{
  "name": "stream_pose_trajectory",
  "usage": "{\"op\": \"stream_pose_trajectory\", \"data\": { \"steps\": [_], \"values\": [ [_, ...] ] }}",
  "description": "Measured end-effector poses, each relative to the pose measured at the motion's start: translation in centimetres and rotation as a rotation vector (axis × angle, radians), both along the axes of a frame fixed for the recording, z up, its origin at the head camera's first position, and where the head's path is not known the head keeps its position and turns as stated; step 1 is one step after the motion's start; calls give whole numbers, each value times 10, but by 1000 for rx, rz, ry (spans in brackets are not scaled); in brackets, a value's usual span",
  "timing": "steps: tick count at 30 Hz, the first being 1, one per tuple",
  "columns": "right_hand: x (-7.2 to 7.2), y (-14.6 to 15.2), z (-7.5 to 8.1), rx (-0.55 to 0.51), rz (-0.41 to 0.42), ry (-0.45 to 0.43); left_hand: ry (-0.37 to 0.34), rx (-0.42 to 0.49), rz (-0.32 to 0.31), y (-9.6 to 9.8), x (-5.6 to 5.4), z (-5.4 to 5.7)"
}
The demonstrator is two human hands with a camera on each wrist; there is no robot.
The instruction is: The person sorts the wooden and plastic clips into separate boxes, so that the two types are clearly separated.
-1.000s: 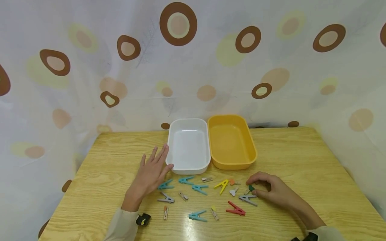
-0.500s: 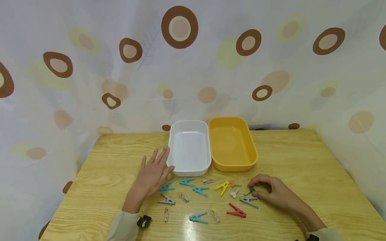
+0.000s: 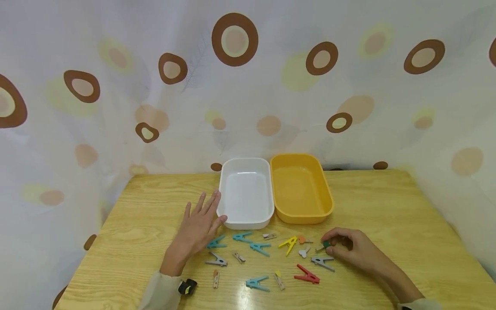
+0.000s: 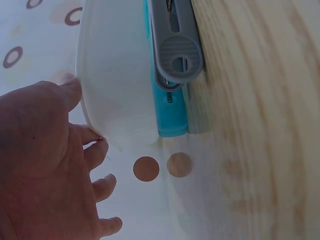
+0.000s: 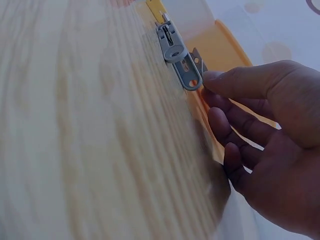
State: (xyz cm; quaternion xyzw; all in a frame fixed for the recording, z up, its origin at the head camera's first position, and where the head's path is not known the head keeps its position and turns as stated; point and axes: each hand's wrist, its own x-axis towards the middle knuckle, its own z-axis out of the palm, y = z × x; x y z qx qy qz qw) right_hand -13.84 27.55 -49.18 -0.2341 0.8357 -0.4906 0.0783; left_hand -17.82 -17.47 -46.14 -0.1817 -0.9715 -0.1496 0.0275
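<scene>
My left hand [image 3: 195, 228] lies with fingers spread at the left side of the white tray [image 3: 248, 226], its thumb and fingertips at the rim. In the left wrist view the fingers touch the tray's edge. At the right, my right hand [image 3: 354, 249] pinches a small wooden clothespin with a green top [image 3: 326, 244] between thumb and fingers, low over the table. In the right wrist view the thumb partly hides this clothespin. Just in front of it lies a grey clothespin [image 3: 322, 262]. To its left are a white heart-topped clothespin [image 3: 303, 253] and an orange-topped one [image 3: 302, 240].
A yellow tray [image 3: 302, 219] stands against the white one at the back. Several clothespins are scattered in front: blue [image 3: 257, 282], red [image 3: 308, 275], yellow [image 3: 288, 244], grey [image 3: 217, 260] and small wooden ones [image 3: 239, 257]. A patterned cloth [image 3: 248, 99] hangs behind the table.
The whole head view has shifted a little downward and to the right. Both hands keep nearly the same places beside the tray and the green-topped clothespin.
</scene>
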Motion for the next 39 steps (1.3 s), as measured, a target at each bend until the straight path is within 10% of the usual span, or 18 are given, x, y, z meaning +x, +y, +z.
{"op": "stream_pose_trajectory", "data": {
  "steps": [21,39],
  "values": [
    [11,-42,32,-58,-77,198,-16,8,1,-1,0,-2],
    [-9,-80,61,-113,-105,249,-15,11,-10,2,-2,-1]
  ]
}}
